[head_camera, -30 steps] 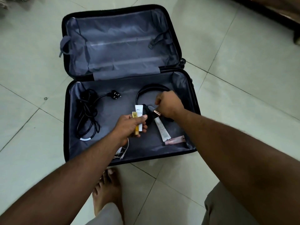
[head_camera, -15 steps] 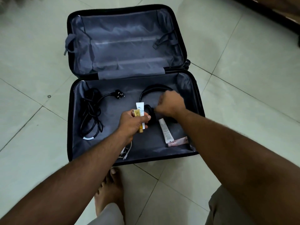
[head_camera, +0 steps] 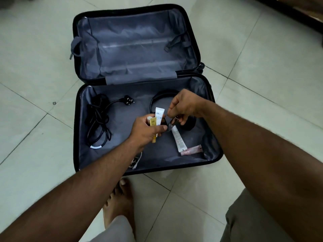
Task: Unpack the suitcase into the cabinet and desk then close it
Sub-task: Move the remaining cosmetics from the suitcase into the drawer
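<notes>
A black suitcase (head_camera: pixel 217 151) lies open on the tiled floor, grey lining showing in both halves. Over its near half, my left hand (head_camera: pixel 144 131) grips a white tube (head_camera: pixel 159 114) and a yellow tube (head_camera: pixel 153 123) together. My right hand (head_camera: pixel 185 105) pinches a small dark item (head_camera: pixel 170 126) right beside my left thumb; what the item is stays unclear. Still inside lie black headphones (head_camera: pixel 161 93), a coiled black power cable (head_camera: pixel 97 119), a long white tube (head_camera: pixel 179 139) and a pink tube (head_camera: pixel 192 149).
A thin white cable (head_camera: pixel 136 162) pokes out from under my left wrist at the suitcase's near wall. My bare foot (head_camera: pixel 120 203) stands on the tiles just in front of the suitcase. Dark furniture (head_camera: pixel 300 13) runs along the top right corner.
My right hand has lifted the small dark item off the suitcase floor and brought it next to my left hand. My left hand keeps hold of both tubes.
</notes>
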